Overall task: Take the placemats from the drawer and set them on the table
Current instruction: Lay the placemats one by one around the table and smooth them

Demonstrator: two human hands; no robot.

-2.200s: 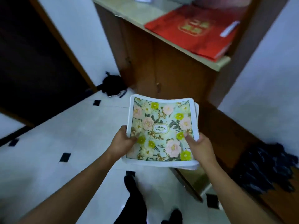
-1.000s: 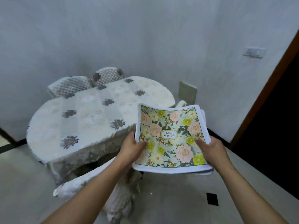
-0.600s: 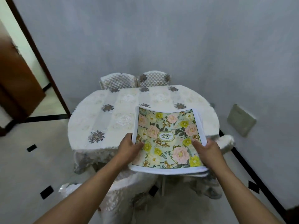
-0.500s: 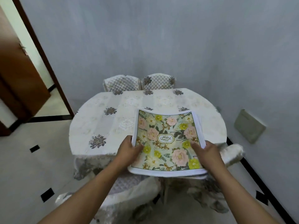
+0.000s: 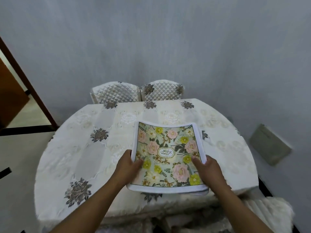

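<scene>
I hold a stack of placemats (image 5: 165, 155) with a green floral print, a white border and a "GARDEN" label, above the near middle of the table (image 5: 94, 153). My left hand (image 5: 127, 167) grips the stack's left edge, thumb on top. My right hand (image 5: 207, 170) grips the right edge the same way. The stack sags slightly and I cannot tell whether its near edge touches the cloth. The table is round and covered with a white cloth bearing grey flower motifs.
Two quilted chair backs (image 5: 116, 92) (image 5: 162, 89) stand at the table's far side against the grey wall. A fluffy white seat (image 5: 267, 212) sits at the near right. A doorway with a brown frame (image 5: 25, 84) opens at the left. A grey panel (image 5: 270, 147) leans by the right wall.
I have turned from the wooden cabinet and walked to the table. The placemat stack, held in both hands throughout, is now over the tabletop instead of in front of it.
</scene>
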